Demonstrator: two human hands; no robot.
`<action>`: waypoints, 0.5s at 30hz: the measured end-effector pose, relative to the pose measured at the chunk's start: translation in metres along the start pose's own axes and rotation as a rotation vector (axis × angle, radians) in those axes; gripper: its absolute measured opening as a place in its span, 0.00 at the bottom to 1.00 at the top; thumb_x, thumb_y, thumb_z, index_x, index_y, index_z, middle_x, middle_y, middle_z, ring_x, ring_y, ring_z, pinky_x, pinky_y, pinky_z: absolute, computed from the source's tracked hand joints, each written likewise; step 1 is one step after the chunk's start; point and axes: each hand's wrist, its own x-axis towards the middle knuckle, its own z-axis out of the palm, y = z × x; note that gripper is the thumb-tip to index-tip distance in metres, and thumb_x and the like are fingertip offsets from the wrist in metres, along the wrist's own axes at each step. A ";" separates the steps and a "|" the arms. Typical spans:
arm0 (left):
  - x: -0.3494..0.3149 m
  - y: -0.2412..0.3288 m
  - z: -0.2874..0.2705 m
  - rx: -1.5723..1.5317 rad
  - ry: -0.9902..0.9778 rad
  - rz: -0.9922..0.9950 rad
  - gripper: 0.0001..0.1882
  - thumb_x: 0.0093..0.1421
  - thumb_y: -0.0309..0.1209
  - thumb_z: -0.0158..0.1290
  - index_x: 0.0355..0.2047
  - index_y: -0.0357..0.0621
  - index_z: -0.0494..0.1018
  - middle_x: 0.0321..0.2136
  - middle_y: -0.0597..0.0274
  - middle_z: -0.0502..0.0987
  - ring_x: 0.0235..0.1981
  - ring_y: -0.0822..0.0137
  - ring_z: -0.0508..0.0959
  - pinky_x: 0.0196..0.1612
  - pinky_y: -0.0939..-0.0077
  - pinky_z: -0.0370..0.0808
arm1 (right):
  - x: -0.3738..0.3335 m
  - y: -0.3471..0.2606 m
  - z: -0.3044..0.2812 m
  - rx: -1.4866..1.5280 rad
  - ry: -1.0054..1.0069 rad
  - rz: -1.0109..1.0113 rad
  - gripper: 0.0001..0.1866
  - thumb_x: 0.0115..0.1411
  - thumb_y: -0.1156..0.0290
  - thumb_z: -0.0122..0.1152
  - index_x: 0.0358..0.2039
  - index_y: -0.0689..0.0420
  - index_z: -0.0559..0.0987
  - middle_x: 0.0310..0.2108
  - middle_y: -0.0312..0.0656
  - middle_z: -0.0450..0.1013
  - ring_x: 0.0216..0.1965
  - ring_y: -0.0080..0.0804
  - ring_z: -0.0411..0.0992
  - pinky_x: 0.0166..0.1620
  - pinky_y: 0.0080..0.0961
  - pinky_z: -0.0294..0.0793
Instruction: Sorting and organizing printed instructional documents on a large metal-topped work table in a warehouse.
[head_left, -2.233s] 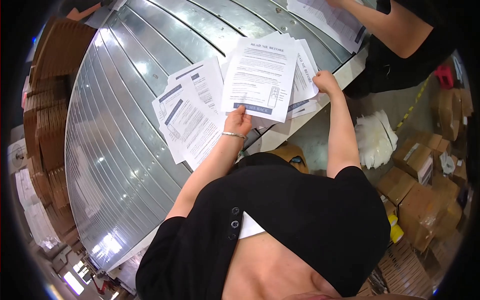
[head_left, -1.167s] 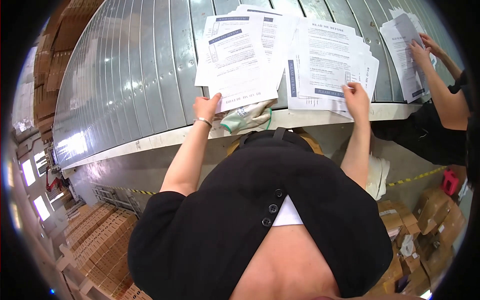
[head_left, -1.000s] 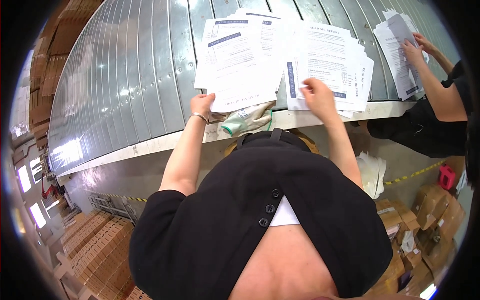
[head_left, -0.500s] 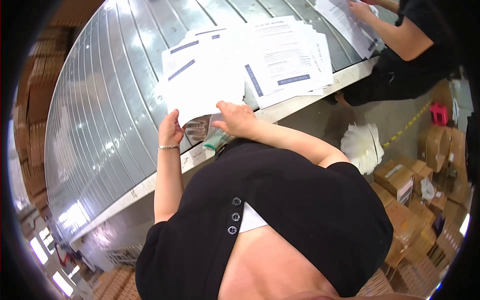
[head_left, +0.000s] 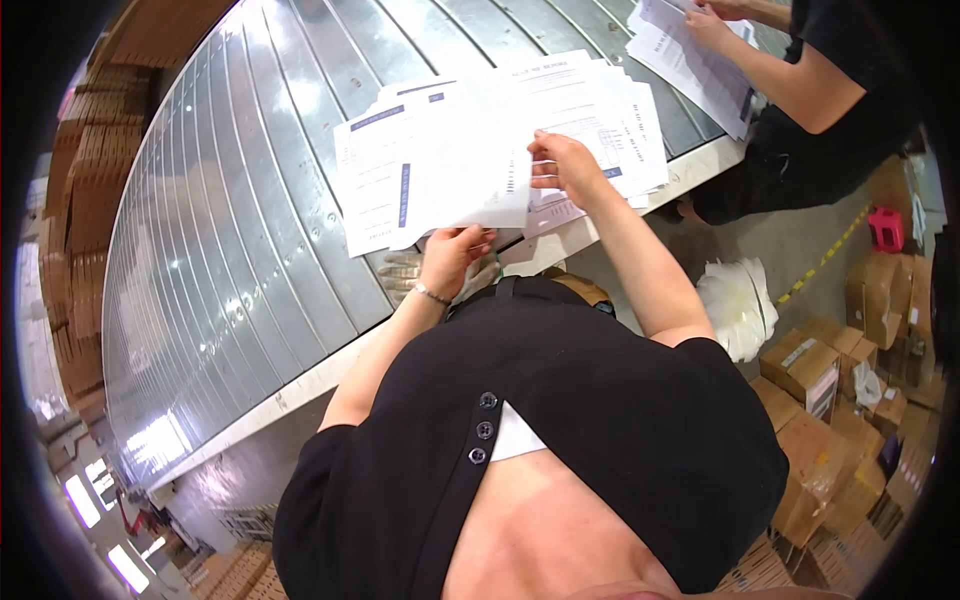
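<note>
A white printed sheet (head_left: 450,190) with a dark blue band lies over the left part of the loose papers. At its near edge my left hand (head_left: 455,262) is closed, pinching the paper between thumb and fingers. My right hand (head_left: 568,168) has its fingers curled at the sheet's right edge; their tips are partly hidden there. Beyond and beside it, more printed sheets (head_left: 640,110) overlap in a fanned pile. Partly behind my left hand, a greyish work glove (head_left: 402,272) rests at the table's near edge.
The ribbed metal tabletop (head_left: 240,230) has a pale front edge (head_left: 270,395). Right of me, a co-worker's hand (head_left: 712,30) holds papers (head_left: 680,65). Cardboard boxes (head_left: 815,455), a white bundle (head_left: 738,308) and a pink object (head_left: 886,229) are on the floor.
The sheet has turned and now lies flatter over the pile. My left hand has moved right along its near edge; my right hand has gone up and right to its side edge.
</note>
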 end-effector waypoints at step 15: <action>0.082 0.071 -0.137 1.341 0.800 0.377 0.25 0.41 0.42 0.61 0.33 0.33 0.72 0.31 0.51 0.75 0.33 0.56 0.75 0.37 0.70 0.72 | 0.106 -0.034 -0.209 -1.008 0.331 -0.415 0.11 0.41 0.75 0.60 0.29 0.61 0.73 0.25 0.38 0.70 0.26 0.25 0.67 0.32 0.21 0.68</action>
